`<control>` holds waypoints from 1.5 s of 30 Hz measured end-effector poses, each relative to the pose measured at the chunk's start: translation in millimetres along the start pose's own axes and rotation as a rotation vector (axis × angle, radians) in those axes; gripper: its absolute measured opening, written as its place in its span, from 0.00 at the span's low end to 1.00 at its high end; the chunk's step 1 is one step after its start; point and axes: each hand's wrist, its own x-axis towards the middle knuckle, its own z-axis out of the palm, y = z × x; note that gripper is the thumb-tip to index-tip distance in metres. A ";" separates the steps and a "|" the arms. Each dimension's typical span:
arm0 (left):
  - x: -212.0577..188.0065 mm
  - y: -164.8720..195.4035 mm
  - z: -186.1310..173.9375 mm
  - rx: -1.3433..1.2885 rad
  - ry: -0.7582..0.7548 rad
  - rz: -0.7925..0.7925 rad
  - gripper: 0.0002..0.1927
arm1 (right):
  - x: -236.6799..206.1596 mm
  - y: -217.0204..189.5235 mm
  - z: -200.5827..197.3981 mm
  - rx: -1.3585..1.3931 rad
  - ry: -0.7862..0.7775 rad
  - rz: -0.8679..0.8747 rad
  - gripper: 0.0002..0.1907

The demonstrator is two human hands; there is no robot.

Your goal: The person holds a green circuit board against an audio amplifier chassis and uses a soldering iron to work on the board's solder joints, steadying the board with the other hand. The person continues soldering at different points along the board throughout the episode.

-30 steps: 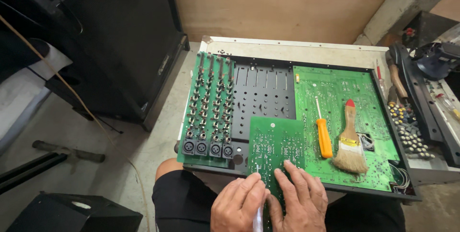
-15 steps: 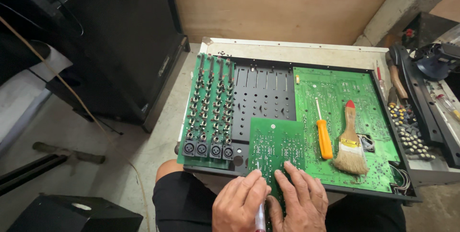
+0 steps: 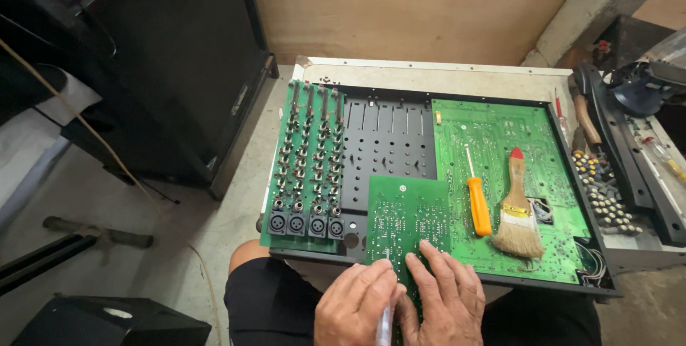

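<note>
You are bending over an opened audio mixer chassis (image 3: 400, 74), and both your hands are working at its near edge on a small green circuit board (image 3: 407, 214) that is lying over the black perforated panel (image 3: 389, 139). Your left hand (image 3: 357, 307) is curling around a slim silvery tool (image 3: 384, 324), its tip hidden between your hands, so I cannot tell what kind it is. Your right hand (image 3: 446, 299) is resting flat with fingers spread on the board's near edge, pressing rather than gripping. To the left, a connector board (image 3: 307, 160) with rows of jacks is sitting in the chassis. To the right, an orange-handled screwdriver (image 3: 477, 199) and a paintbrush (image 3: 518, 210) are lying just beside each other on the large green board (image 3: 500, 132). Loose knobs (image 3: 607, 192) are piling up beyond the chassis's right edge.
</note>
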 end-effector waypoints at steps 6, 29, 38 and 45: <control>0.6 3.0 3.1 0.007 -0.024 -0.005 0.14 | 0.2 0.9 -1.0 0.021 0.013 -0.008 0.29; 4.1 5.9 1.4 0.042 -0.027 0.019 0.14 | -1.1 0.7 -0.1 0.009 -0.009 0.000 0.31; 15.4 2.9 5.7 0.030 -0.054 -0.040 0.14 | -0.3 3.5 1.8 0.012 -0.007 -0.006 0.33; -1.3 1.1 2.6 0.053 -0.053 0.032 0.14 | -2.6 4.0 3.2 0.009 0.005 -0.008 0.30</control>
